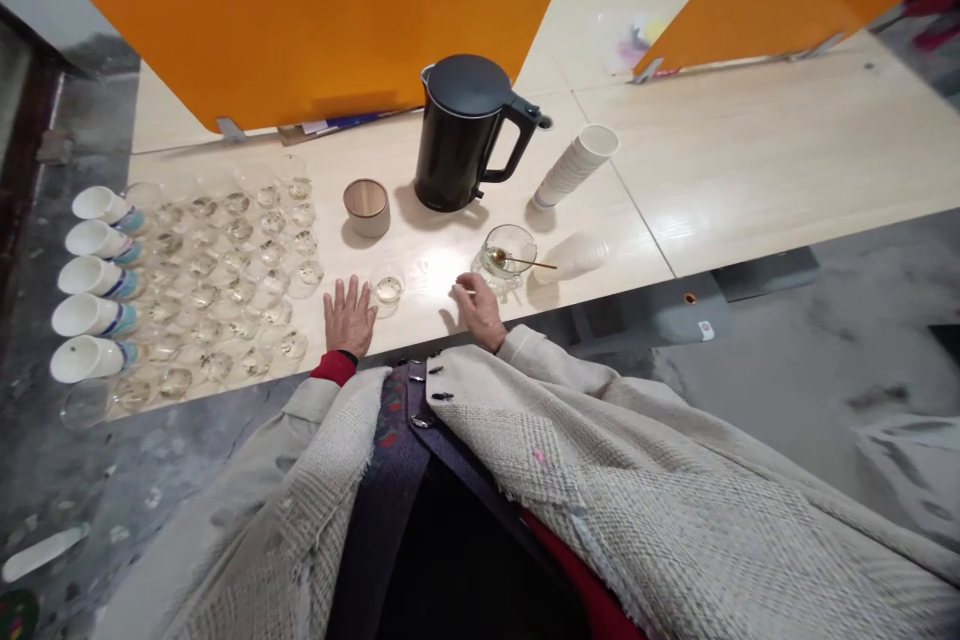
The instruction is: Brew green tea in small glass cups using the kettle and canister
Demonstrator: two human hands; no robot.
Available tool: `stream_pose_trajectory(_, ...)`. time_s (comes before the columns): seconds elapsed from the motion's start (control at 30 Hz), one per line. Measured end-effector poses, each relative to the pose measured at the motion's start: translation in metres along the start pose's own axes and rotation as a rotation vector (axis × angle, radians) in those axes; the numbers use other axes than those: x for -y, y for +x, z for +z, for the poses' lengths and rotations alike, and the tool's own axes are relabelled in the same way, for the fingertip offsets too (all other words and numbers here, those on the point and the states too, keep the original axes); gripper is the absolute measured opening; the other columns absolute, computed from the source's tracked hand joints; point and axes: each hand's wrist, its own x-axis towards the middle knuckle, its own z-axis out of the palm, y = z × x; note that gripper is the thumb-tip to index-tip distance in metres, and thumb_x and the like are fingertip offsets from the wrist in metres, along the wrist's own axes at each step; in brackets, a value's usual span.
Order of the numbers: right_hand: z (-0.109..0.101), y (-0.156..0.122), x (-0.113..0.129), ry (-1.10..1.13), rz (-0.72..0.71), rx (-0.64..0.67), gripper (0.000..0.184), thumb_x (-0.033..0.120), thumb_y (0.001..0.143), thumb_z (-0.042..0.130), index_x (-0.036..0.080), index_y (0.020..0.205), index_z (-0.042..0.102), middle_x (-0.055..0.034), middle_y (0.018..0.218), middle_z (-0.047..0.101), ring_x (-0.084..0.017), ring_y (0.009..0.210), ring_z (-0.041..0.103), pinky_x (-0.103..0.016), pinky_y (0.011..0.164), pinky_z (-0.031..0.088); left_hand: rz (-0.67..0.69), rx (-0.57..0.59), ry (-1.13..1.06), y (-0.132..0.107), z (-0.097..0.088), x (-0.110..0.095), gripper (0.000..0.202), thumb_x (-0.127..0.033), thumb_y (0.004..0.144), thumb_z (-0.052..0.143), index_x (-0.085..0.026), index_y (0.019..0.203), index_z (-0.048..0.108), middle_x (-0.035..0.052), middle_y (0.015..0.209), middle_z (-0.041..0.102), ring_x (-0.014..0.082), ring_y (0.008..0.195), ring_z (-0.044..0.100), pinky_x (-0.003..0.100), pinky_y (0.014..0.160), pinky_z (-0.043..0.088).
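Note:
My left hand lies flat on the wooden table with its fingers spread, holding nothing. Just to its right stands a small clear glass cup. My right hand rests on the table edge with the fingers curled around something thin that I cannot make out. Beyond that hand sits a glass bowl with a gold spoon laid across it.
A black electric kettle stands mid-table, a wooden-lidded jar to its left. A stack of white paper cups lies on its side. Several small glass cups and tipped cups fill the left. Orange dividers stand behind.

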Motion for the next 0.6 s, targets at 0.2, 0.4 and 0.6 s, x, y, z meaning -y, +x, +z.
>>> stream_pose_trajectory(0.2,-0.043,-0.012,0.004,0.442,0.349,-0.368,0.057,0.075,0.087,0.067,0.026,0.106,0.047,0.0074,0.078,0.063,-0.011,0.054,0.064,-0.021,0.047,0.050,0.005,-0.008,-0.008,0.001,0.001,0.001,0.062,-0.040,0.108,0.036,-0.019,0.164,0.051,0.0110,0.181,0.031,0.0378,0.172,0.014,0.068,0.137,0.007)
stream_pose_trajectory(0.4,-0.066,0.008,0.015,0.501,0.324,-0.489,0.069,0.066,0.091,0.069,0.025,0.138,0.040,0.0097,0.079,0.065,-0.011,0.055,0.065,-0.023,0.050,0.056,-0.004,-0.010,-0.003,0.001,0.000,-0.001,0.062,-0.039,0.108,0.037,-0.018,0.164,0.051,0.0124,0.181,0.031,0.0378,0.171,0.015,0.067,0.137,0.008)
stream_pose_trajectory(0.6,-0.077,0.018,0.010,0.491,0.340,-0.524,0.060,0.071,0.088,0.072,0.026,0.116,0.045,0.0097,0.074,0.063,-0.010,0.051,0.063,-0.022,0.046,0.053,-0.005,-0.014,0.001,0.001,0.001,0.000,0.061,-0.040,0.108,0.038,-0.021,0.164,0.051,0.0094,0.181,0.032,0.0362,0.171,0.016,0.065,0.138,0.009)
